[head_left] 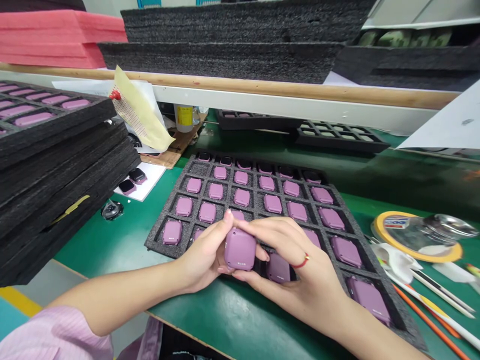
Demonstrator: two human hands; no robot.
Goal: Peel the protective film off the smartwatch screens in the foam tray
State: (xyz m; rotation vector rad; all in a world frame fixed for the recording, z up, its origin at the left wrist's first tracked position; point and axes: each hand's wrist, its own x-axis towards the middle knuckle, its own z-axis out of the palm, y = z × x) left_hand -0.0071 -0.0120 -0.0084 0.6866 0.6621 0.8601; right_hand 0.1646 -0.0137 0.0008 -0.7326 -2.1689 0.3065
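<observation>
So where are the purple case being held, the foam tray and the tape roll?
purple case [240, 248], head view, middle of its flat back.
foam tray [154, 241], head view, bare near-left rim.
tape roll [378, 229], head view, yellow left edge.

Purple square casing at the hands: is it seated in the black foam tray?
No, left hand and right hand hold the purple square casing lifted off the tray.

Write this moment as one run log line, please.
left hand: grips purple square plastic case | right hand: grips same case | below: black foam grid tray with more purple cases | surface: green mat
</observation>
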